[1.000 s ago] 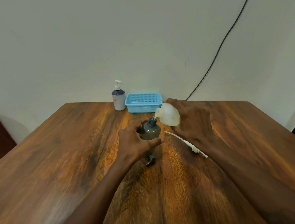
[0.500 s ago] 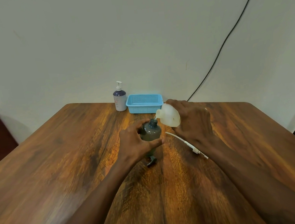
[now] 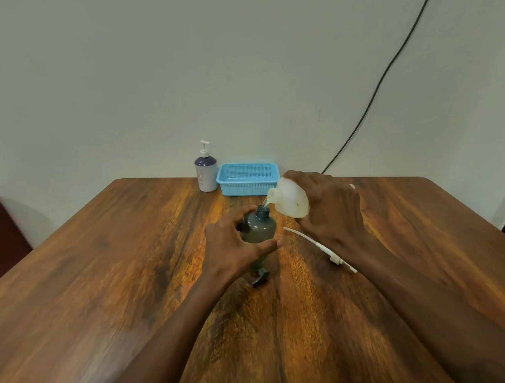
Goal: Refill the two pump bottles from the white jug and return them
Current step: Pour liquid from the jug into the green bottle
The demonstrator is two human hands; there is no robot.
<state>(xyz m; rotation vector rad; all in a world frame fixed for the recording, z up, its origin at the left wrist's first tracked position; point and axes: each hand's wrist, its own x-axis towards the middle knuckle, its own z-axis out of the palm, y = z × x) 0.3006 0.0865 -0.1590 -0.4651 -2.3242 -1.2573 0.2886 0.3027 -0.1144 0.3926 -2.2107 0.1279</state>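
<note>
Your left hand (image 3: 234, 247) grips the uncapped dark grey plastic bottle (image 3: 258, 227) mid-counter; your right hand (image 3: 331, 212) tips the white plastic jug (image 3: 288, 202) into it; the white-pump purple bottle (image 3: 206, 172) waits, seemingly unfilled.

Two pump bottles: grey one (image 3: 259, 228), white one (image 3: 206, 172); one white jug (image 3: 288, 202); one blue basket (image 3: 248, 178); two hands

Dim, even light — soft focus, wide-angle bending at edges.

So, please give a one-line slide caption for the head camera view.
Right hand tips the white jug over the open grey bottle, steadied by the left hand.
</note>
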